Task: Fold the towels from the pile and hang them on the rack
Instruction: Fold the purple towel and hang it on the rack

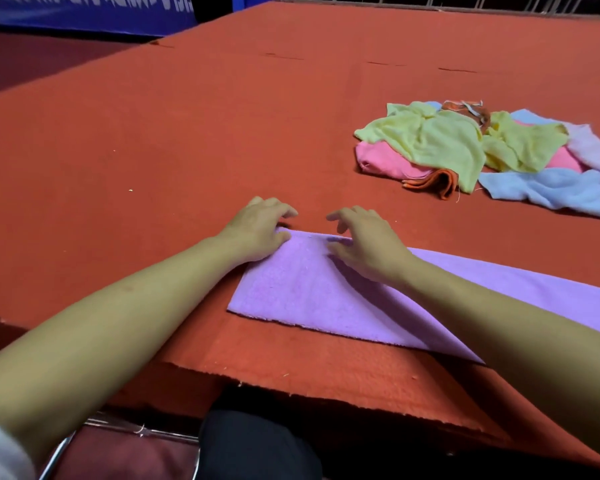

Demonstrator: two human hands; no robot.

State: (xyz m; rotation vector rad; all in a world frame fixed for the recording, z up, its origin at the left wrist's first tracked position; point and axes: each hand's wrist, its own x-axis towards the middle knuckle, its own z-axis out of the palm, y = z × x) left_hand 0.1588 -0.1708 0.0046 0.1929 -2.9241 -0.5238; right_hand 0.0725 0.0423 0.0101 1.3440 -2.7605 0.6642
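Purple terry cloth is lying under both hands: the purple towel (326, 292) is spreading flat near the front edge of the table (153, 133) and is running off to the right, under the right forearm; the left hand (257, 230) is resting on the towel's far left corner, palm down, with its fingers loosely bent and reaching just past the edge onto the red cover — it is pressing rather than gripping, and nothing is held in it; the right hand (364, 240) is lying just beside it on the same far edge, its fingers also relaxed and slightly spread, the fingertips touching the cloth without curling round it; the two hands are near each other but are not touching. Further out, to the right and well apart from the purple towel, the pile of towels (482, 150) is sitting crumpled on the table — yellow ones on top, pink, orange, light blue and pale lilac ones below and around them. Along the far edge of the table a metal railing (430, 1) is showing; at the upper left a blue banner (84, 12) is standing behind the table.
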